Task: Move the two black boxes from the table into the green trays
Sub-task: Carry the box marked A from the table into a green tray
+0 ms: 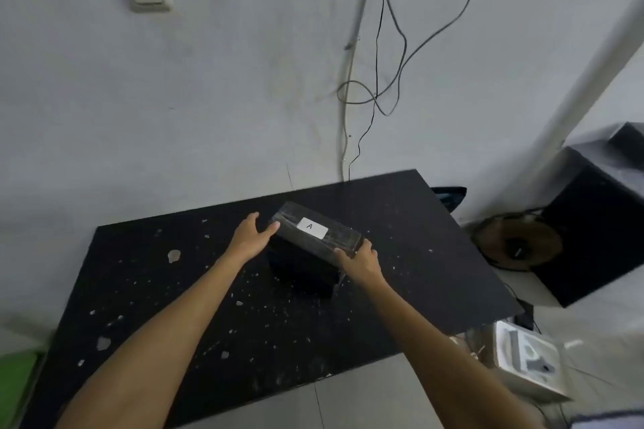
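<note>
Black boxes sit stacked near the middle of the dark table: the top box, wrapped in glossy clear film and carrying a white label marked "A", rests on what looks like a second, matte black box beneath it, though shadow blurs where one ends and the other begins. The left hand is spread, thumb at the box's near-left corner and fingers open along its end, touching but not closed. The right hand is curled over the near-right corner, fingers pressed onto the film.

The slick wrap is the main risk: with one hand barely set, a lift could let the box slide or tip toward the left. If the two boxes cling through the film, the lower one may drag and drop back. Only a sliver of green shows at the lower left edge, perhaps a tray, so the carry runs low and leftward, past the table's edge.

The tabletop is flat, black and flecked with pale chips and scuffs; the boxes are long, square-edged blocks.
</note>
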Motion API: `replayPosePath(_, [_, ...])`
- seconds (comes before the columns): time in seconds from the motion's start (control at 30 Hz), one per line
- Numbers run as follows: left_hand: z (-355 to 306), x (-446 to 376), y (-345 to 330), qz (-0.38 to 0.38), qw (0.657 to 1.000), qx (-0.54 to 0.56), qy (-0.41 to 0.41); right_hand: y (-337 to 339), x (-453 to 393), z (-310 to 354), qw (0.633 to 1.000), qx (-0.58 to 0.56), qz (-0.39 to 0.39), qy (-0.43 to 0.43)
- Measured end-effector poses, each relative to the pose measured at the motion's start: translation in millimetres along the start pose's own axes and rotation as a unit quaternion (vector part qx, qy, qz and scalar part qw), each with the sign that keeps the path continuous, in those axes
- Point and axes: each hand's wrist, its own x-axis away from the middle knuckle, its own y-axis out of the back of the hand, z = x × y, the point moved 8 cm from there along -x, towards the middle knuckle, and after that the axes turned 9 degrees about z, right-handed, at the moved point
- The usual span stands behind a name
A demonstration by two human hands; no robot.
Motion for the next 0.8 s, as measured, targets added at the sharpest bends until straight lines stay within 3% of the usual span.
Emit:
replayPosePath(0.23, [15.0,-62.6,-20.4,0.049,0.997,0.031,0.043,-15.8,-43.0,-16.1,0.985,-0.15,-0.016,-0.087])
replayPosePath(0.4, [19.2,-76.7,-32.5,0.064,0.997,0.041,0.026,-27.5,-52.7,-19.7,0.977,-0.195,-0.017,-0.089])
replayPosePath(0.57, [12.7,-62.5,-20.9,0.005,0.999,0.053,0.009,-15.4,-42.3,-0.9,0.981,-0.183,-0.047,-0.053])
replayPosePath(0.8, [-40.3,-1.2,27.1,-0.108,0.989,0.075,-0.06,37.3,7.6,63.9,0.979,-0.129,-0.131,0.083])
